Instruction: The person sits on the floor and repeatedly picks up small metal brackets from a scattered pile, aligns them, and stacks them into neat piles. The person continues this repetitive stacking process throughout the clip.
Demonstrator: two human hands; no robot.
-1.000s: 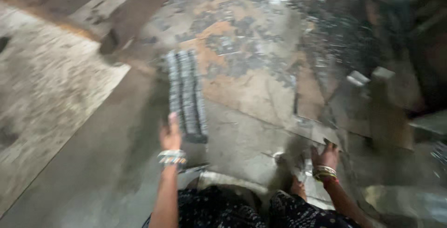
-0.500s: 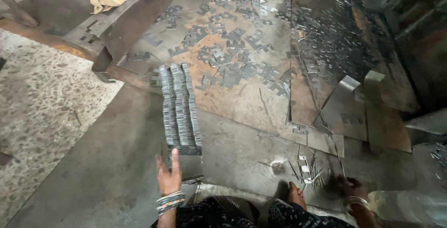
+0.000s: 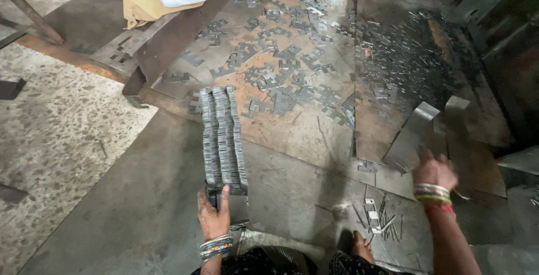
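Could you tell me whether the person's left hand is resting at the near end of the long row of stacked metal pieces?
Yes, the left hand lies against the near end of the row of stacked metal pieces.

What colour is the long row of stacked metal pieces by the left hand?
Dull steel grey: the row of metal pieces runs up from the left hand. Head view, the only one.

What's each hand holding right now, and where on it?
Left hand presses the near end of the stacked row of metal pieces. Right hand is blurred beside a bent metal strip; whether it grips anything cannot be told.
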